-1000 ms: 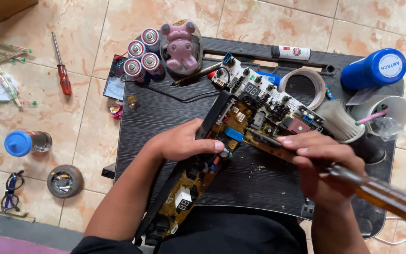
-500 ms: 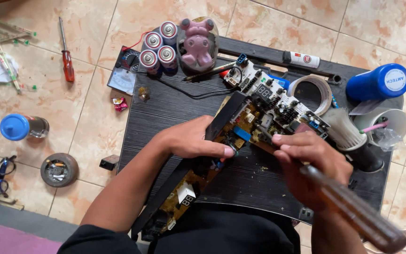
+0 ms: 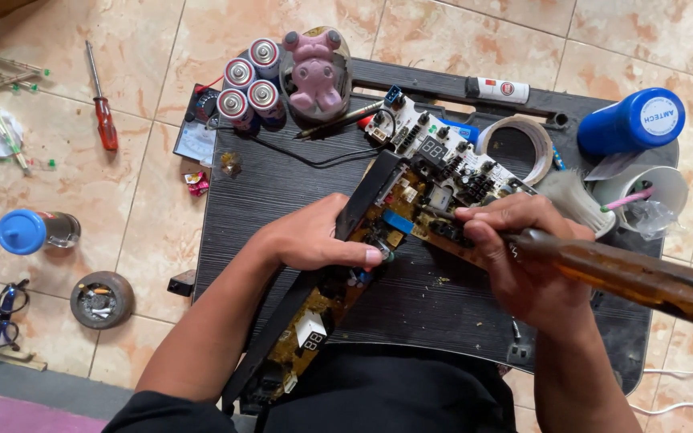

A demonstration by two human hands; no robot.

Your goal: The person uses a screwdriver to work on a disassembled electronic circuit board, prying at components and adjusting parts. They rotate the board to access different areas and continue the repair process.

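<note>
Hidden: your right hand [image 3: 523, 256] covered the tool's working tip, so where it met the circuit board [image 3: 378, 240] could not be made out; the board's near end ran out of sight over the table edge by your lap.
Cut off: the amber-handled screwdriver [image 3: 635, 277] showed only its handle, jutting toward the right edge.
Board: it lay on the black table [image 3: 282, 184], its long axis running diagonally from near left to far right, the far end pointing at the roll of tape [image 3: 515, 144].
Left hand: you pressed it flat on the board's middle, fingers closed over the black frame edge.
Right hand: you clenched it round the screwdriver, handle angled right and slightly toward you.
Surroundings: four batteries [image 3: 250, 84] and a pink figure [image 3: 314, 72] stood at the far edge; a red screwdriver [image 3: 102, 104] lay on the tiles.
</note>
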